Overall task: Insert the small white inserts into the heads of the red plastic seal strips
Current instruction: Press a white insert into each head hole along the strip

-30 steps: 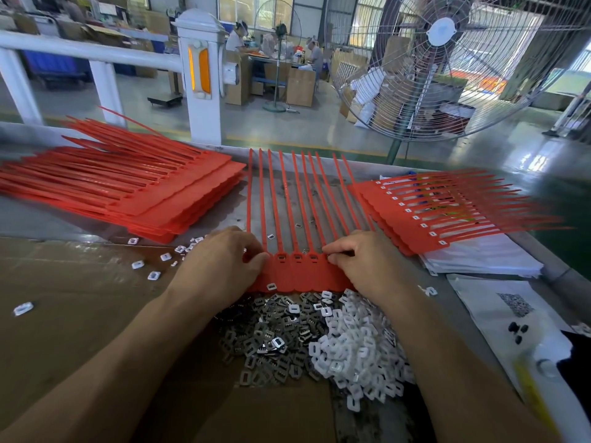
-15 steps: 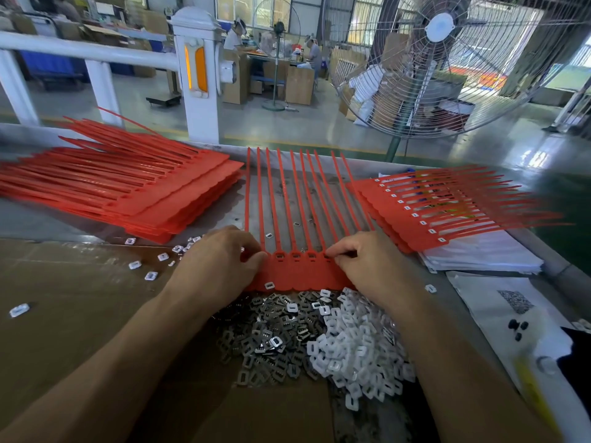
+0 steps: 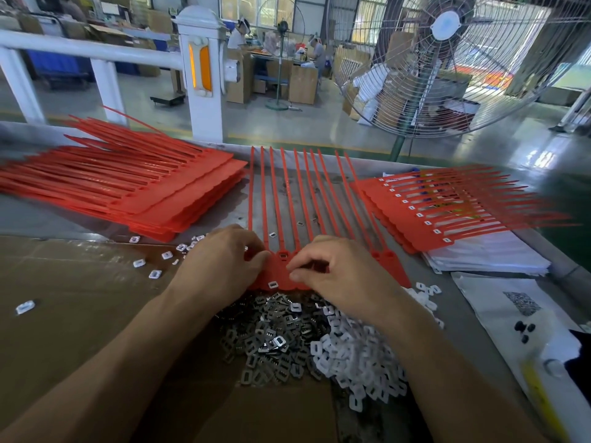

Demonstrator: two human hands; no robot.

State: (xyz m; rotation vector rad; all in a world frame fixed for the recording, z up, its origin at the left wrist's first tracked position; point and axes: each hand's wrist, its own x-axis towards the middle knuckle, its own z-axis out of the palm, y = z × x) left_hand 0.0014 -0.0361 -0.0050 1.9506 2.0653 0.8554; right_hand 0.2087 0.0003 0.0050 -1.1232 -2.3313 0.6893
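A sheet of joined red seal strips (image 3: 391,270) lies flat on the bench, thin tails fanned away, heads nearest the person. Below it sit a heap of white inserts (image 3: 358,353) and grey metal clips (image 3: 265,334). The left hand (image 3: 220,263) pinches the sheet's left edge; the right hand (image 3: 339,276) curls over the heads, fingertips pressed together. No readable writing

The seal strips (image 3: 281,199) are bright red. Near them lie white inserts (image 3: 358,356) beside grey metal clips (image 3: 265,340). The cardboard (image 3: 80,298) is brown.
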